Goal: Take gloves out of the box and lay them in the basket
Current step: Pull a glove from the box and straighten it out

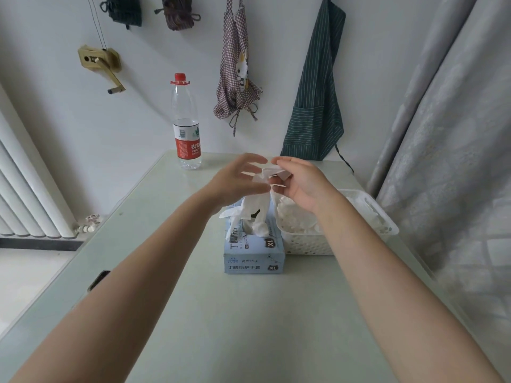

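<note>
Both hands raised above the box (253, 254), near the worktop's (171, 272) far edge; left hand (238, 180) with fingers partly spread, fingertips touching the cuff of a white glove (258, 208), grip blurred, cannot tell whether pinching; right hand (300, 181) pinching the same cuff between thumb and curled fingers; glove hanging down, its fingers reaching the box's top opening; another glove poking out of that opening at the left; pale blue box marked XL, at mid-worktop; white basket (312, 244) just beside the box toward the right edge, white gloves (297, 218) already lying inside; bottle (186, 125) upright at the far edge; 2 aprons hanging on the wall behind.
</note>
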Demonstrator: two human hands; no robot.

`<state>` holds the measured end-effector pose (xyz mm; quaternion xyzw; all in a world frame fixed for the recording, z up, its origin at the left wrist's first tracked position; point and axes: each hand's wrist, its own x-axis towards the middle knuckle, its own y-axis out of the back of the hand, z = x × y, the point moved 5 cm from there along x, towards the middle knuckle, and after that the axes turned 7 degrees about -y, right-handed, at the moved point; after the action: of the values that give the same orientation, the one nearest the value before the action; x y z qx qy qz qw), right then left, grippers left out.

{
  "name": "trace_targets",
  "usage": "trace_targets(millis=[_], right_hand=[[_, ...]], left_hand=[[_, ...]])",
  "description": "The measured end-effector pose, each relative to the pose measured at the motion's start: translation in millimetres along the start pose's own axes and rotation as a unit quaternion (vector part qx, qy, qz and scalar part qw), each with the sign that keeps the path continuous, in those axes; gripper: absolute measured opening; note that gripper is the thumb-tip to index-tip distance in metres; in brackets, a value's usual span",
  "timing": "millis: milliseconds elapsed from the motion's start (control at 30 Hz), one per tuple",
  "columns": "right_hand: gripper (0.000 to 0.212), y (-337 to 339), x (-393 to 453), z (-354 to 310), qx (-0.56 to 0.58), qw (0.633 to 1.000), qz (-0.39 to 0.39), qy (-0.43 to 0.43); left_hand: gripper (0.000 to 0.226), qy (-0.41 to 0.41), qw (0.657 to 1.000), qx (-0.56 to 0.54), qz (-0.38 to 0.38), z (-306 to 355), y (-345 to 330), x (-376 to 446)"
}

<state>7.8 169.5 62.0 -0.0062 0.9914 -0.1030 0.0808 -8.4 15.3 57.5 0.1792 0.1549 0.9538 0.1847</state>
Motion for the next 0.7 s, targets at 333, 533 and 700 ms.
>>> trace_targets(millis=[333,533,700], right_hand=[[0.044,-5.0,-25.5,-27.4,-0.353,0.933,0.011,0.063],[0.031,-10.6,-41.0,-54.5,-0.409,0.899,0.09,0.127],[0.016,-5.2,-43.5,-65.9,-0.35,0.914,0.155,0.133]], left_hand=[[0.017,-0.02,0.997,0.002,0.074,34.8,8.7,-0.5],[0.015,-0.022,0.998,-0.026,0.059,45.8,5.2,-3.6],[0.022,0.021,0.998,0.041,-0.03,28.6,-10.0,-6.1]])
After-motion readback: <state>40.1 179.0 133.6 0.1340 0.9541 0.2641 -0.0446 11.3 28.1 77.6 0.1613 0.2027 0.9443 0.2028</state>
